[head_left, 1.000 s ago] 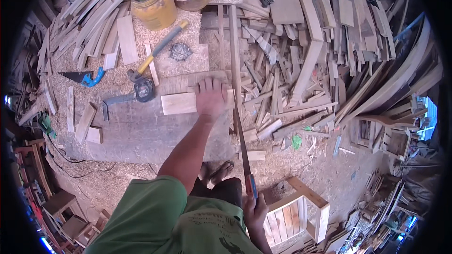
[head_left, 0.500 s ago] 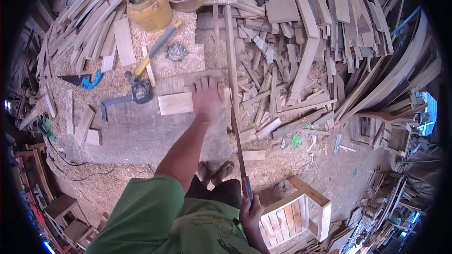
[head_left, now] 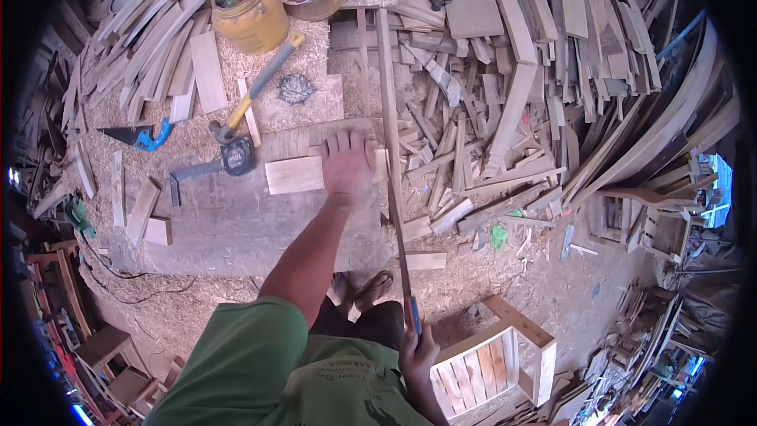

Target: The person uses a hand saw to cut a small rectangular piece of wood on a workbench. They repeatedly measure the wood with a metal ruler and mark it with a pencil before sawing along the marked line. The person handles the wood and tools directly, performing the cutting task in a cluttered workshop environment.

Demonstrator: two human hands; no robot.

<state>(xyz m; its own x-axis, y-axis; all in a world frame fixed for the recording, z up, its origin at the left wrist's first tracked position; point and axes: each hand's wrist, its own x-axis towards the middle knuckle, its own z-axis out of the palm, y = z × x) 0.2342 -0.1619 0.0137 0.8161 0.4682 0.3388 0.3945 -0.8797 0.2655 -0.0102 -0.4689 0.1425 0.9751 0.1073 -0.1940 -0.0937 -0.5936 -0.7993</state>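
Observation:
My left hand (head_left: 348, 164) presses down on a pale board (head_left: 295, 175) lying across the scuffed bench top (head_left: 221, 237), its fingers over the far edge. My right hand (head_left: 416, 351), low at centre right, is closed on the blue handle (head_left: 413, 314) of a handsaw, whose long narrow blade (head_left: 402, 264) runs up to the board's right end. Left of the board lie a black tape measure (head_left: 237, 155), a square (head_left: 195, 172), a hammer (head_left: 260, 84) with a yellow and grey handle, and a blue-handled saw (head_left: 154, 135).
Yellow tubs (head_left: 248, 25) stand at the back among curved wood strips (head_left: 158, 16). Offcuts (head_left: 449, 150) and planks (head_left: 512, 31) are heaped on the right. A slatted wooden frame (head_left: 542, 363) stands low right of me. A dark cable (head_left: 158, 296) trails at lower left.
The whole view has shifted slightly since a second ago, putting the bench and both hands a little further left. The hands keep their grips, and the saw shows little movement.

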